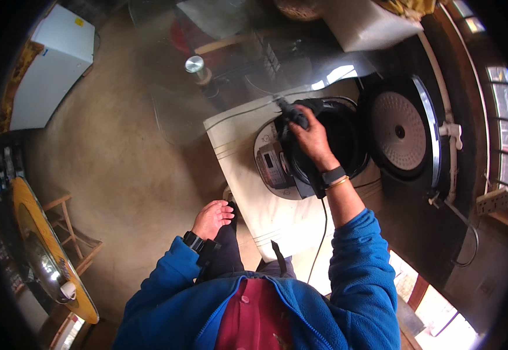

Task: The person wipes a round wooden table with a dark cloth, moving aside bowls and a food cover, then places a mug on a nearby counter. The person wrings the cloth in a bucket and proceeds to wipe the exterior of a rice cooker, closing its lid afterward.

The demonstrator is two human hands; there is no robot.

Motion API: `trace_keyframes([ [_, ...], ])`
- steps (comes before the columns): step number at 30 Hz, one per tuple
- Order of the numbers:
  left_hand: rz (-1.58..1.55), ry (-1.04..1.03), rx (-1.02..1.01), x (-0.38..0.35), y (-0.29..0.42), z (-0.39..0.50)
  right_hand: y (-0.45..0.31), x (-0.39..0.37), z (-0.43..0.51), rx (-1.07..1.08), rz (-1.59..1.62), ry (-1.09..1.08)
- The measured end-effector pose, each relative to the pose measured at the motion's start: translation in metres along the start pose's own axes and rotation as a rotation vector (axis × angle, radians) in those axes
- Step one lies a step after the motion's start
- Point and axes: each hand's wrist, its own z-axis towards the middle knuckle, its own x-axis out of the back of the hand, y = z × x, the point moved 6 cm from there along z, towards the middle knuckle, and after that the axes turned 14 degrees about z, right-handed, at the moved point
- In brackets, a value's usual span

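Observation:
My right hand (314,139) grips a black bundle (297,117), either dark cloth or bunched cord; the blur does not settle which. It is over the near-left rim of an electric cooker (268,168), whose front panel bears a small display. The cooker's lid (398,130) stands raised on the right, its round perforated inner plate showing. Dark shadow hides what the pot (339,140) holds. Beneath the cooker is a white marbled stand (232,144). My left hand (212,218) hangs empty by the stand's left edge, above my leg, fingers slightly apart.
A glass tabletop (166,109) extends beyond the stand, with a round metal cap (194,64) on it. A black cable (324,236) hangs near my right arm. Along the right wall are a pipe with a valve (451,130) and a socket strip (494,201). A white appliance (57,83) stands far left.

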Motion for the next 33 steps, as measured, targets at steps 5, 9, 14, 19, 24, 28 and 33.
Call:
trace_keyframes([
  [5, 0.059, -0.023, 0.021, -0.024, -0.011, -0.001, 0.01, 0.0, -0.058, -0.097, -0.089, -0.116],
  [9, 0.094, -0.029, 0.046, -0.038, -0.021, -0.002, 0.02, 0.021, -0.1, -0.161, -0.014, -0.179],
  [14, 0.122, -0.041, 0.064, -0.061, -0.029, -0.002, 0.026, 0.044, -0.143, -0.012, -0.389, -0.249],
  [19, 0.165, -0.033, 0.071, -0.079, -0.035, 0.001, 0.031, 0.067, -0.175, 0.185, -0.648, -0.222],
  [24, 0.187, -0.051, 0.071, -0.086, -0.039, 0.001, 0.055, 0.139, -0.178, 0.096, -0.925, -0.034],
  [28, 0.202, -0.006, 0.068, -0.086, -0.043, 0.001, 0.049, 0.213, -0.177, 0.043, -0.756, 0.424],
  [33, 0.221, -0.017, 0.112, -0.097, -0.05, 0.008, 0.063, 0.192, -0.138, 0.005, -0.718, 0.371],
])
